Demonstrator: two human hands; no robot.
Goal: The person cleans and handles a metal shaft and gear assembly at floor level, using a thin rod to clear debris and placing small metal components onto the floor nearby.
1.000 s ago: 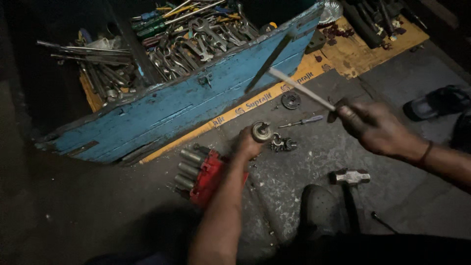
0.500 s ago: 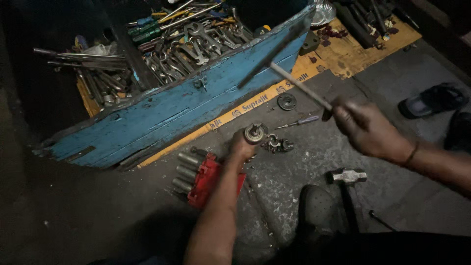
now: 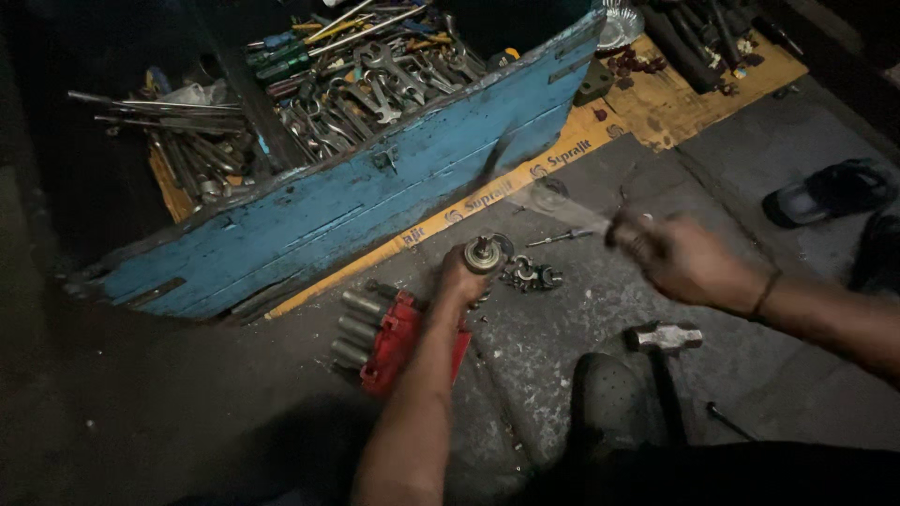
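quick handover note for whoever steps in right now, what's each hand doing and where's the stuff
Left hand: gripping a round grey metal part with a centre stud, upright on the grey concrete floor.
Right hand: closed on a thin metal rod, motion-blurred above the part.
Nearby: small metal fittings, red socket holder, steel-headed hammer, blue wooden toolbox of spanners.
Done or left: cannot tell from this view; the part is still in hand.

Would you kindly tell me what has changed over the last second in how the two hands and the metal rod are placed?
The right hand has swung the long thin metal rod down from its raised slant toward the round metal part; the rod is now a motion blur. The left hand keeps gripping that part. The blue wooden toolbox, red socket holder and steel hammer stayed put.
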